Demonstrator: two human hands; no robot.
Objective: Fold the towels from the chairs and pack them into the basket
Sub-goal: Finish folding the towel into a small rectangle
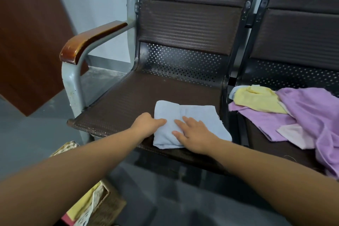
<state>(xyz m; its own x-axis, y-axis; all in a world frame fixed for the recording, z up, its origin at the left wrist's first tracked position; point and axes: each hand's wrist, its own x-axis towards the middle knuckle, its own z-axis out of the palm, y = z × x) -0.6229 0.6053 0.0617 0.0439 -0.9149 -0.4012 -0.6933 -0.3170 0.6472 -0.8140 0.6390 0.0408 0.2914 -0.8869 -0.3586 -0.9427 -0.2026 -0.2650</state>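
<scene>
Your right hand [192,134] lies flat, fingers spread, on the folded blue towel [198,113] on the chair seat [128,101]; your left hand [146,124] curls at its edge, grip unclear. Smooth the crease, square the corners, then carry it to the basket [110,205].

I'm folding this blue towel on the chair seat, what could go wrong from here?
The blue towel lies close to the front edge of the seat under the flat right hand; it may slip off or unfold when lifted. The purple towel on the next chair hangs over the front and could slide down. The basket sits low on the left, partly out of view, so a drop might miss.
</scene>
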